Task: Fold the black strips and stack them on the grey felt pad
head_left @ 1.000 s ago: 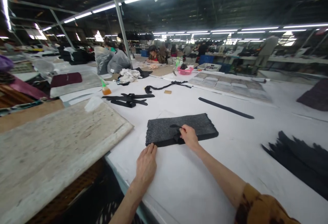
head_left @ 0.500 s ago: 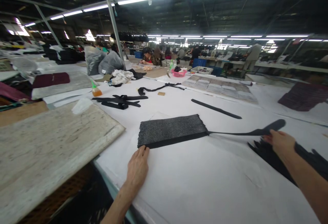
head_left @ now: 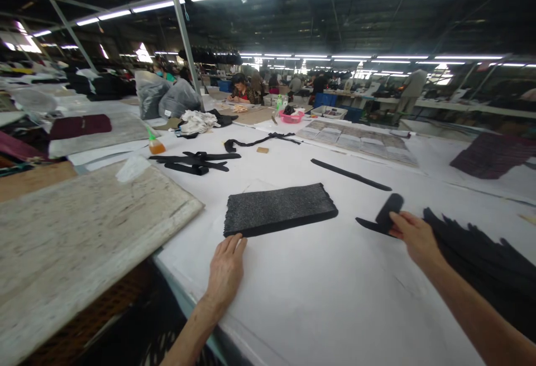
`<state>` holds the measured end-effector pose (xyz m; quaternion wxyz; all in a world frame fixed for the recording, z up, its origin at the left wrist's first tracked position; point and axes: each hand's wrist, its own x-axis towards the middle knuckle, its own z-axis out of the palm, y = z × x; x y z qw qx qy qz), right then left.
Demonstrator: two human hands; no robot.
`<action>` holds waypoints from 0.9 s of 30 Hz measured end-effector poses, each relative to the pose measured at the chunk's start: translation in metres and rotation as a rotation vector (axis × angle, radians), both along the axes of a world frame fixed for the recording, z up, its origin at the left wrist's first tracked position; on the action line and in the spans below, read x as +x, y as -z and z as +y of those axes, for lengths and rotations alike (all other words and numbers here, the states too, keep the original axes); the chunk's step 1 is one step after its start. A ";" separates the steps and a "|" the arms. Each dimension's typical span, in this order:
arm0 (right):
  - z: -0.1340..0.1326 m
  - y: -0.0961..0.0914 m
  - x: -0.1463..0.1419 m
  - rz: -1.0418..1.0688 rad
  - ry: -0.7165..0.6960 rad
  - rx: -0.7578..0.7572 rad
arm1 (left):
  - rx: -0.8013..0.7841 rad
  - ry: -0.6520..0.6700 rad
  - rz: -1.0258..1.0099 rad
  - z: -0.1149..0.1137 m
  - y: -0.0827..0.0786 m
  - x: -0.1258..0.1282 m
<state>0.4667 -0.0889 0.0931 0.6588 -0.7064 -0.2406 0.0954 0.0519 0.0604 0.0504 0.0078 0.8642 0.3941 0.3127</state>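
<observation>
A dark grey fabric panel [head_left: 276, 207] with a black band along its near edge lies flat on the white table. Fingertips of my left hand [head_left: 228, 265] rest stretched out on the panel's near left corner; the thumb is hidden. To the right, my right hand [head_left: 412, 235] pinches a black fabric strip [head_left: 387, 212], which is bent over itself. One end of that strip points left, and a gap separates it from the panel. Beside my right wrist lies a pile of black strips [head_left: 481, 260], partly covered by the forearm.
Another black strip [head_left: 352, 174] lies behind the panel. Farther left are tangled black strips [head_left: 195, 160], an orange bottle with green cap [head_left: 156, 143] and a stained board [head_left: 84, 243]. A pink basket [head_left: 291, 116] stands farther back. A person [head_left: 243, 92] sits across the table.
The strip was stretched tight from the panel's right corner to my right hand; now it is off the panel and bent. My right hand has moved left. My left hand stays at the corner.
</observation>
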 end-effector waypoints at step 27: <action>0.040 0.029 -0.256 -1.282 -0.846 -0.303 | -1.026 -0.108 -0.307 -0.032 -0.032 -0.009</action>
